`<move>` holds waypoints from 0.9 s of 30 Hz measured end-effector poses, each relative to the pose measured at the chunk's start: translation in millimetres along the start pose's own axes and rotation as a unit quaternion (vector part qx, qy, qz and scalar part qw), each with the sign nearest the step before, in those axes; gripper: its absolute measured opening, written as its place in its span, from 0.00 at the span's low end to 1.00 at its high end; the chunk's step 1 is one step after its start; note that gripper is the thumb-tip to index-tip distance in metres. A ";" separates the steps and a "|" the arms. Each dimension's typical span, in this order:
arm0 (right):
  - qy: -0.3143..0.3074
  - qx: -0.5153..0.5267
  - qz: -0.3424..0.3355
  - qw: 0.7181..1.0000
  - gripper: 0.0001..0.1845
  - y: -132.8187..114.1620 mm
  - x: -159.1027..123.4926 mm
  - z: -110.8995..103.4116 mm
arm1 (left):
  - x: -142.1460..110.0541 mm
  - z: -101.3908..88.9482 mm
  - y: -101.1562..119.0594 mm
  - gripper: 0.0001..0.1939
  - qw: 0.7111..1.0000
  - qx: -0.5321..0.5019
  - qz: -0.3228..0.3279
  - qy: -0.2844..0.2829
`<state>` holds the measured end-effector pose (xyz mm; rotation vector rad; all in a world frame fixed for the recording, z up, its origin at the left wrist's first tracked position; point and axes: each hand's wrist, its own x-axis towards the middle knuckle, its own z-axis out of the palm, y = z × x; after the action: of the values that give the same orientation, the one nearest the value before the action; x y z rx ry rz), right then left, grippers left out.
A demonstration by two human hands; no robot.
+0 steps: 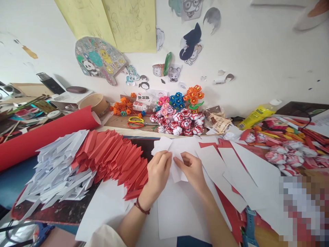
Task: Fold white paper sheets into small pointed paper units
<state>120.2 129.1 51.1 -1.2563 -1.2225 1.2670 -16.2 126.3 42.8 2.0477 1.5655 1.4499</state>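
Between my two hands is a small piece of white paper [178, 174] that looks folded, its lower end hanging below my fingers. My left hand [159, 169] is closed in a pinch on the paper's left side. From the right, my right hand [191, 169] pinches the same piece with thumb and fingers. Larger white sheets [182, 212] lie beneath both hands. Left of my left hand spreads a dense row of folded red paper strips [110, 152], and beyond it a heap of folded white strips [59, 171].
A red paper roll [51, 135] lies at the left. Red-and-white paper flowers [180, 121] and yellow-orange scissors [136, 122] sit at the back, by the wall. More white sheets [246, 175] overlap red ones at the right, near a yellow bottle [259, 113] and a blue watch [250, 226].
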 end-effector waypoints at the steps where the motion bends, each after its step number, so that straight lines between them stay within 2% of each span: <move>1: 0.000 0.005 0.000 1.000 0.20 0.0 0.3 -0.6 | 1.3 -1.1 0.1 0.08 1.000 -0.012 0.011 -0.009; 3: 0.002 0.006 -0.001 1.000 0.19 -0.4 0.9 -2.9 | 5.4 -4.6 1.7 0.08 0.998 -0.051 0.008 -0.020; 6: 0.007 -0.023 -0.004 1.000 0.15 -1.8 1.3 -7.5 | 12.6 -9.6 3.6 0.08 0.987 -0.147 -0.058 -0.041; 11: 0.002 -0.056 -0.024 0.998 0.12 -5.6 0.6 -12.5 | 18.4 -10.0 -1.0 0.09 0.930 -0.290 -0.205 -0.095; 14: -0.004 -0.067 -0.032 0.997 0.11 -7.7 -0.1 -12.7 | 18.9 -8.5 -3.6 0.11 0.901 -0.330 -0.254 -0.121; 20: -0.018 -0.080 -0.039 0.996 0.10 -6.2 -0.3 -13.4 | 18.9 -8.8 -4.9 0.13 0.895 -0.318 -0.271 -0.156; 27: -0.061 -0.014 0.015 0.998 0.12 -3.8 2.7 -17.5 | 17.8 -8.4 -7.5 0.14 0.893 -0.307 -0.286 -0.161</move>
<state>137.4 132.6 55.1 -1.2375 -1.3160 1.3689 -28.0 140.7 52.5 1.2374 1.2070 1.1046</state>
